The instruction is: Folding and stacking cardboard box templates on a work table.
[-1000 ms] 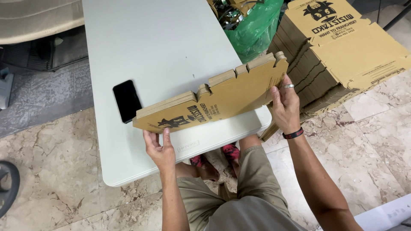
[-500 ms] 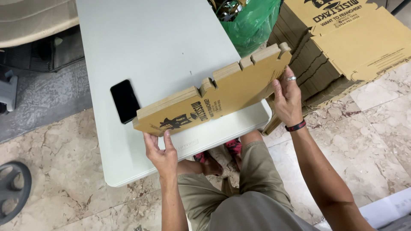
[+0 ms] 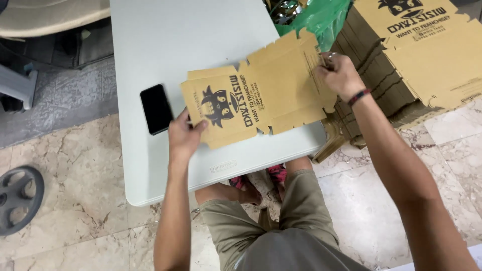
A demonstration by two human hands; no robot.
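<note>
A flat brown cardboard box blank (image 3: 261,93) with a dark printed figure lies face up over the near edge of the pale table (image 3: 201,30). My left hand (image 3: 185,134) grips its left end, thumb on top. At the upper right flap of the blank, my right hand (image 3: 340,74) pinches the edge; a ring and a dark wristband show on that arm.
A black phone (image 3: 156,108) lies on the table just left of the blank. A tall stack of the same cardboard blanks (image 3: 422,55) stands at the right, with a green plastic bag (image 3: 316,17) behind it. A grey wheel-like base (image 3: 20,198) sits on the marble floor at left.
The blank stood nearly on edge, tilted toward me; it now lies flat with its printed face up. My hands stayed at its two ends and moved up onto the table.
</note>
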